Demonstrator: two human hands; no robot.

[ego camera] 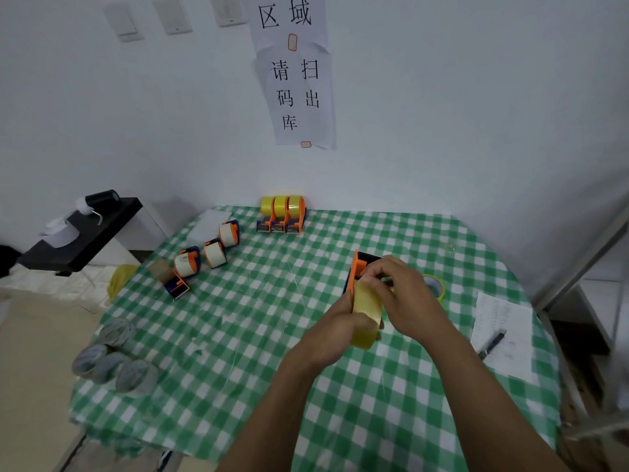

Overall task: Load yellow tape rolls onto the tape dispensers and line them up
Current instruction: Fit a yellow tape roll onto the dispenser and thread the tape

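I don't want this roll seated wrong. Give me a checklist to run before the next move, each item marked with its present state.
1. Left hand has a grip on the yellow tape roll: ok.
2. Right hand is at the orange dispenser: ok.
3. Roll seated on the dispenser's hub: cannot tell, hands hide it.
4. Room beside the three loaded dispensers at the far edge: ok.
5. Spare yellow roll lies flat behind the right hand: ok.
6. Tape's loose end is free: cannot tell.
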